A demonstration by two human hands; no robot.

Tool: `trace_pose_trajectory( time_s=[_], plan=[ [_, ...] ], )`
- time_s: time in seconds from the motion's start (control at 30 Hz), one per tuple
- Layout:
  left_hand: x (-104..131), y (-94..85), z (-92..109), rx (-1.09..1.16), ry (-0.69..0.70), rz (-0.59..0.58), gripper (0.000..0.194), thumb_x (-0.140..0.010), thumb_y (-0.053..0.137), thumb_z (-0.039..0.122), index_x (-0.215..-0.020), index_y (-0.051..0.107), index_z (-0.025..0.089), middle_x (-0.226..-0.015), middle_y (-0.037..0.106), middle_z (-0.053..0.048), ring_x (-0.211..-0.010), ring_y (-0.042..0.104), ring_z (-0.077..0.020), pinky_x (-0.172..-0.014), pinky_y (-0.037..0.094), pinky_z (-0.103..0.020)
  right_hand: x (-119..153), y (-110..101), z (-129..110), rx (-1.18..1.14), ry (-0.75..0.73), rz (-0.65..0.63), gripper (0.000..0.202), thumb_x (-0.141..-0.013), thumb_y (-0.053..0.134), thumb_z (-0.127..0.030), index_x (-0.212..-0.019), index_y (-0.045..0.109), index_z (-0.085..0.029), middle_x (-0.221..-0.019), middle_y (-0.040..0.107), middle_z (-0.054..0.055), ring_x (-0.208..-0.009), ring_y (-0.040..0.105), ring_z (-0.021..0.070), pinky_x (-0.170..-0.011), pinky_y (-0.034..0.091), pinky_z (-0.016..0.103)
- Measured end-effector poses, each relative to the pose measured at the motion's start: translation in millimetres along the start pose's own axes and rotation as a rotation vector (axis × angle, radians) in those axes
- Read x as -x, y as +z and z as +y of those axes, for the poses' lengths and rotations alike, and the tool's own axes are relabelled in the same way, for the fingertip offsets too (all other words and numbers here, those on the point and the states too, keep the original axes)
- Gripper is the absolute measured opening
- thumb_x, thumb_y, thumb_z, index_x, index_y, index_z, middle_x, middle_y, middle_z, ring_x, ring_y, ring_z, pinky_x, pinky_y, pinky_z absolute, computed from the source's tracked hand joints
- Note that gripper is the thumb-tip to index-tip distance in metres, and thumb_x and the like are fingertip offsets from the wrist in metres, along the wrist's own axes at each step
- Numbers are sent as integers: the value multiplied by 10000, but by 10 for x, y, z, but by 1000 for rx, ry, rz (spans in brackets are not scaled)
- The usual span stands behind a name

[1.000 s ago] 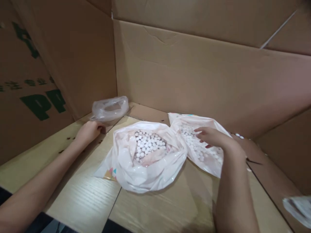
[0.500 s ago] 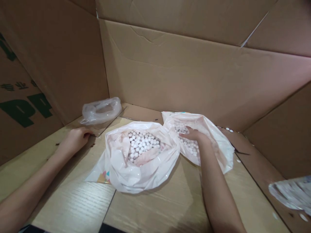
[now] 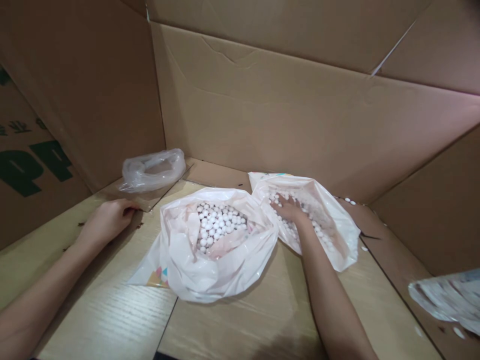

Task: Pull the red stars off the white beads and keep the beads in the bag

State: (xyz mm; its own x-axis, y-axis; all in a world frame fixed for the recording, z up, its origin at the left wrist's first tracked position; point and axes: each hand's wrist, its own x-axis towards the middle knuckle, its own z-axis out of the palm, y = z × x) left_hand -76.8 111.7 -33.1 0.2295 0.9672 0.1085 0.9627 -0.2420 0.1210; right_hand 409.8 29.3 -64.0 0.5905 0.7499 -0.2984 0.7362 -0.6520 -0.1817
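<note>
While green "PP" [image 3: 33,162] marks the carton, the right hand [image 3: 289,210] digs loosely open into the bag of white beads [image 3: 318,220].

We see brown cardboard walls [image 3: 285,120] on three sides, creased, with a taped seam upper right. The left cardboard panel [image 3: 26,160] carries green print. The counter [image 3: 112,320] is light wood-grain, partly covered by flat cardboard flaps [image 3: 397,250]. Light is soft and even, with faint shadows.
</note>
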Motion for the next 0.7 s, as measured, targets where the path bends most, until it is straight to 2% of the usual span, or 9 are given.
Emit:
trace_pose_trajectory(
  time_s=[0.2,0.33,0.7],
  plan=[
    [1,3,-7,8,-17,-13,478,-768,364,334,-1000,736,144,-1025,724,-105,-915,657,-262,-809,472,-301,84,-55,-39,-53,35,-27,704,-957,225,-656,-1566,121,-320,-1632,-12,48,-1477,-6,392,-1098,123,714],
    [0,8,-28,12,-19,-11,487,-767,359,332,-1015,730,137,-1043,720,-110,-935,653,-268,-830,471,-309,104,-63,-34,-58,0,-42,685,-976,283,-603,-1567,134,-291,-1632,-1,51,-1486,-10,352,-1140,109,662],
    [24,-19,17,31,-26,-28,513,-750,349,330,-1017,723,103,-1039,715,-130,-934,649,-278,-823,466,-321,50,-12,8,-80,-24,1,699,-986,334,-559,-1564,160,-206,-1621,43,122,-1486,23,341,-1163,122,603]
  ],
)
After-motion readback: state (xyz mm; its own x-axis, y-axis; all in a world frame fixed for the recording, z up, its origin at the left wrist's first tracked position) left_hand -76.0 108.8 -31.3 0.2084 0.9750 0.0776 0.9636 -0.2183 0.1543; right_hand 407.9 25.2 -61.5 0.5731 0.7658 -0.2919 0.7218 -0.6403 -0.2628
